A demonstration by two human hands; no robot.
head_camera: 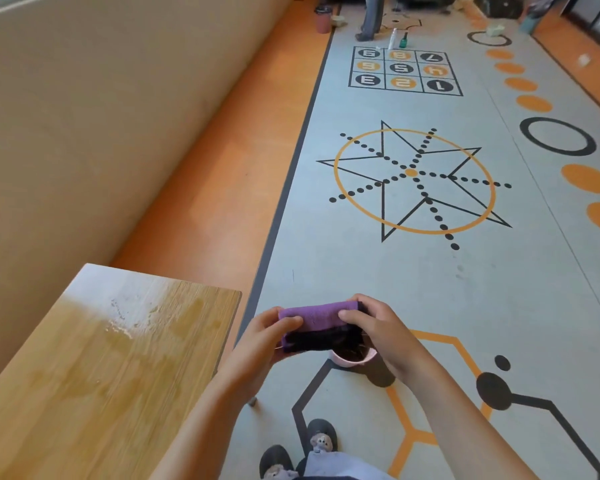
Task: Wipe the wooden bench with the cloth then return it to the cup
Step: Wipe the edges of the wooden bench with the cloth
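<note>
Both hands pinch the folded purple cloth [317, 317] by its ends, left hand [267, 336] and right hand [371, 327] holding it taut just above the pink cup [352, 358], probably to lower it in neatly. The wooden bench [101, 358] beside the cup shows damp streaks [125, 327], so wiping looks finished.

Both hands hold a folded purple cloth [317, 323] above a pink cup [352, 358] standing on the grey patterned floor [343, 271]; the left hand [269, 336] pinches its left end, the right hand [374, 327] its right end. The wooden bench [94, 358] lies to the left, its surface showing wet streaks.
</note>
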